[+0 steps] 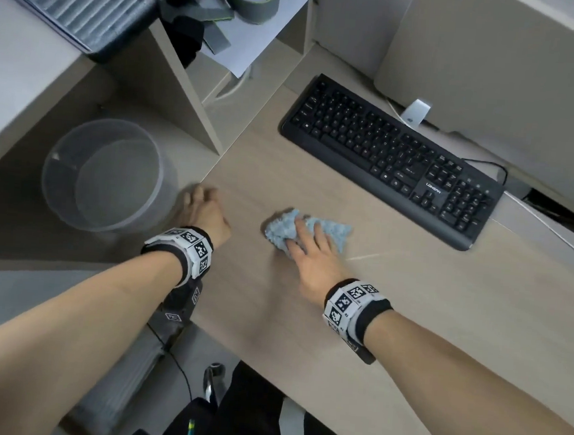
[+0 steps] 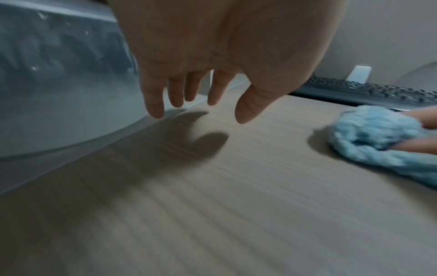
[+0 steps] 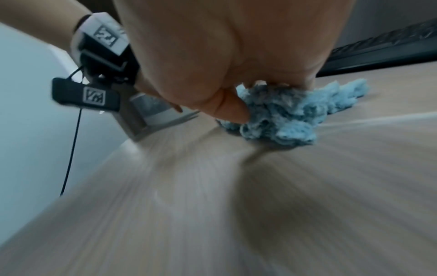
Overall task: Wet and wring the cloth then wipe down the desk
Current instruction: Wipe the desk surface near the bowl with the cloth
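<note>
A bunched light-blue cloth [image 1: 280, 225] [image 2: 373, 130] [image 3: 283, 115] lies on the pale wood desk [image 1: 408, 312], in front of the keyboard. My right hand [image 1: 310, 246] [image 3: 236, 104] lies on top of it, fingers spread over it and the thumb tucked into its side, pressing it onto the desk. My left hand [image 1: 198, 193] [image 2: 201, 112] hovers over the desk's left edge with its fingers hanging loose and holding nothing. Just left of it stands a clear round basin [image 1: 77, 152] [image 2: 59, 74] with water in it. A thin wet streak [image 1: 365, 256] shows to the right of the cloth.
A black keyboard [image 1: 386, 156] lies at an angle behind the cloth, with cables and a silver stand [image 1: 417, 112] beyond it. A shelf unit [image 1: 172, 81] with paper and grey straps rises at the back left. Bare desk stretches toward me.
</note>
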`<state>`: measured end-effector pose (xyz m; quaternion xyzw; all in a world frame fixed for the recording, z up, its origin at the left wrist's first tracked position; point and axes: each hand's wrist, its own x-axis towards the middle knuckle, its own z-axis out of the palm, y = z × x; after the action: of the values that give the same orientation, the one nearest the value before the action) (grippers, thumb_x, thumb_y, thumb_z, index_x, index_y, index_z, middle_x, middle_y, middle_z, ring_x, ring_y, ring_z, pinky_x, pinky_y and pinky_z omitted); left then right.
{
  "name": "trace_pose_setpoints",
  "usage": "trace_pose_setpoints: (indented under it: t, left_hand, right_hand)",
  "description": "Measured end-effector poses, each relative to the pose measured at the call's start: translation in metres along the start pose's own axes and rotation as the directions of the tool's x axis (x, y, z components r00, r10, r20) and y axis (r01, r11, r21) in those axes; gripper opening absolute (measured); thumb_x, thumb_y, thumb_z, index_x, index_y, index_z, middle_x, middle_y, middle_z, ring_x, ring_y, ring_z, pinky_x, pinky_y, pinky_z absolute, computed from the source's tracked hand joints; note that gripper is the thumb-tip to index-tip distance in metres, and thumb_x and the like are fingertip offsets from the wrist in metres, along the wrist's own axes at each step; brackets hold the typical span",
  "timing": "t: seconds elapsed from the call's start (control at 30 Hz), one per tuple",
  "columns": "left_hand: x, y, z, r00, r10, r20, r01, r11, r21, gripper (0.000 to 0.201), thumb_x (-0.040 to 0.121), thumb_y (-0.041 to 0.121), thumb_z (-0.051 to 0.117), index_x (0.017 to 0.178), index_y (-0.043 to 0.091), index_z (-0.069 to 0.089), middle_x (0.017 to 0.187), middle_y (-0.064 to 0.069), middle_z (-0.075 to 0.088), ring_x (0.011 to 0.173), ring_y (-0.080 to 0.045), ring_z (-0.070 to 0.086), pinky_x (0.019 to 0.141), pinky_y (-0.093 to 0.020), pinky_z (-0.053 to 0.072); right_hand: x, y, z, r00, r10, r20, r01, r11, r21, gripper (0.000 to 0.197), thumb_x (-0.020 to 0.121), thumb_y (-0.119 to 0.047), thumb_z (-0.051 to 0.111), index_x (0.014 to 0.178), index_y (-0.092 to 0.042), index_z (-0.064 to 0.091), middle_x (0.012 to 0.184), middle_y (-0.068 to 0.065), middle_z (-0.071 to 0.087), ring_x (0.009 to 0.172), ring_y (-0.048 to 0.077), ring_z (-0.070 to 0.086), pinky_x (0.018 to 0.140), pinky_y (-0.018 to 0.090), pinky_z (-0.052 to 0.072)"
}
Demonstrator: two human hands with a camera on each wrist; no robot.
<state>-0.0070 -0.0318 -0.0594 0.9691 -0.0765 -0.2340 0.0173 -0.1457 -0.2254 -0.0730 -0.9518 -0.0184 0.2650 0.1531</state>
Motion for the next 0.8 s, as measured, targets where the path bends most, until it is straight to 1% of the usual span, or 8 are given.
trace_pose_setpoints:
  t: [0.13, 0.23, 0.3, 0.4, 0.47, 0.63, 0.73, 0.8]
  left_hand:
    - [-0.026, 0.009, 0.012, 0.998, 0.002, -0.07, -0.001, 1.0, 0.019, 0.051, 0.082, 0.017, 0.053, 0.132, 0.013, 0.044, 0.139, -0.013, 0.039, 0.132, -0.032, 0.032, 0.105, -0.044, 0.036]
    - [-0.045, 0.017, 0.023, 0.999, 0.015, -0.03, -0.014, 1.0, 0.026, 0.046, 0.082, 0.013, 0.051, 0.128, 0.012, 0.046, 0.139, -0.012, 0.04, 0.13, -0.033, 0.034, 0.102, -0.043, 0.035]
    - [-0.051, 0.022, 0.029, 0.999, 0.037, -0.001, -0.037, 0.999, 0.009, 0.049, 0.081, 0.011, 0.05, 0.13, 0.014, 0.046, 0.142, -0.009, 0.04, 0.129, -0.033, 0.035, 0.105, -0.041, 0.034]
    - [-0.054, 0.027, 0.036, 0.998, 0.05, 0.04, -0.051, 0.999, 0.0, 0.057, 0.079, 0.009, 0.048, 0.135, 0.016, 0.045, 0.151, -0.005, 0.034, 0.135, -0.031, 0.032, 0.11, -0.038, 0.03]
    - [-0.053, 0.028, 0.038, 0.997, 0.034, 0.071, -0.033, 0.999, -0.004, 0.062, 0.079, 0.011, 0.048, 0.14, 0.018, 0.041, 0.156, -0.002, 0.026, 0.14, -0.029, 0.026, 0.113, -0.037, 0.026]
    - [-0.049, 0.027, 0.038, 0.995, 0.041, 0.089, -0.044, 0.998, 0.034, 0.062, 0.077, 0.015, 0.05, 0.138, 0.018, 0.042, 0.153, -0.003, 0.029, 0.137, -0.03, 0.027, 0.114, -0.037, 0.028]
    - [-0.051, 0.026, 0.042, 0.993, 0.055, 0.102, -0.06, 0.997, 0.053, 0.069, 0.077, 0.014, 0.052, 0.144, 0.017, 0.036, 0.158, -0.005, 0.023, 0.141, -0.031, 0.021, 0.116, -0.035, 0.024]
    - [-0.052, 0.021, 0.047, 0.992, 0.059, 0.108, -0.066, 0.996, 0.06, 0.076, 0.078, 0.013, 0.052, 0.15, 0.019, 0.027, 0.162, -0.002, 0.012, 0.145, -0.029, 0.013, 0.118, -0.033, 0.019]
  right_hand:
    - [-0.042, 0.043, 0.018, 0.998, 0.04, 0.046, -0.037, 0.998, -0.051, 0.071, 0.097, 0.001, 0.04, 0.157, -0.021, 0.007, 0.16, 0.01, -0.024, 0.148, 0.04, -0.012, 0.119, 0.049, -0.002]
    - [-0.07, 0.099, 0.017, 0.965, 0.257, 0.053, -0.257, 0.966, -0.007, 0.073, 0.101, -0.009, 0.043, 0.156, -0.027, -0.002, 0.159, 0.008, -0.027, 0.149, 0.038, -0.012, 0.121, 0.051, 0.004]
    - [-0.086, 0.126, 0.013, 0.917, 0.398, 0.032, -0.399, 0.916, 0.037, 0.078, 0.098, -0.007, 0.046, 0.157, -0.027, -0.001, 0.16, 0.007, -0.025, 0.149, 0.035, -0.011, 0.122, 0.049, 0.007]
    - [-0.084, 0.127, 0.011, 0.894, 0.448, -0.001, -0.447, 0.893, 0.05, 0.081, 0.093, -0.002, 0.048, 0.157, -0.023, 0.004, 0.162, 0.009, -0.022, 0.149, 0.038, -0.009, 0.122, 0.047, 0.008]
    - [-0.071, 0.102, 0.012, 0.921, 0.39, 0.009, -0.39, 0.92, 0.034, 0.081, 0.092, 0.003, 0.044, 0.157, -0.02, 0.004, 0.161, 0.012, -0.022, 0.148, 0.041, -0.01, 0.121, 0.052, 0.008]
    - [-0.066, 0.008, 0.031, 0.998, -0.012, 0.067, 0.016, 0.998, -0.063, 0.079, 0.089, 0.012, 0.036, 0.157, -0.015, 0.005, 0.159, 0.015, -0.026, 0.146, 0.045, -0.017, 0.116, 0.052, -0.011]
    - [-0.075, 0.012, 0.043, 0.986, -0.121, 0.113, 0.132, 0.987, -0.097, 0.069, 0.096, 0.002, 0.036, 0.157, -0.019, 0.01, 0.161, 0.01, -0.024, 0.148, 0.041, -0.012, 0.119, 0.051, -0.003]
    - [-0.079, 0.044, 0.04, 0.991, -0.066, 0.12, 0.08, 0.99, -0.119, 0.065, 0.101, -0.007, 0.036, 0.157, -0.025, 0.007, 0.16, 0.007, -0.027, 0.149, 0.038, -0.011, 0.119, 0.05, 0.0]
